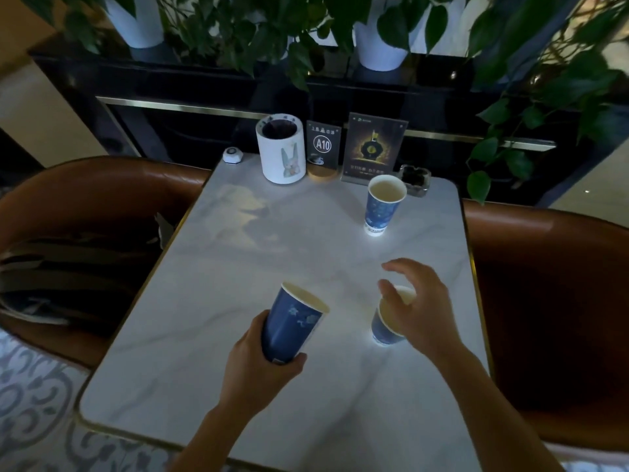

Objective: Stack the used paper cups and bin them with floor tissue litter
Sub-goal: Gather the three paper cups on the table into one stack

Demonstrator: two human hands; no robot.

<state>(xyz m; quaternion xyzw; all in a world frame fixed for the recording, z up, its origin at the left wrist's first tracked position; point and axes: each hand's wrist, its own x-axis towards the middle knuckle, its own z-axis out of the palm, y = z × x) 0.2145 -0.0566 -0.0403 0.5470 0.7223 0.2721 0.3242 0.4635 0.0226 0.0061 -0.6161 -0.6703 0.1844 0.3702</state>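
Observation:
Three blue paper cups are in view on or over a white marble table [238, 260]. My left hand [262, 362] grips the base of one blue cup [292, 321], lifted and tilted with its mouth pointing up and right. A second cup [384, 327] stands near the right side of the table; my right hand [418, 308] hovers over its rim with fingers spread, partly hiding it. Whether the fingers touch the rim is unclear. The third cup [383, 204] stands upright further back on the right. No tissue litter is visible.
At the table's far edge stand a white cylindrical holder with a rabbit picture [280, 148], an A10 table sign [322, 149], an acrylic menu stand [372, 148], a glass ashtray [414, 180] and a small call button [232, 154]. Brown leather chairs flank the table; the left one [68, 212] holds a bag. Potted plants hang above.

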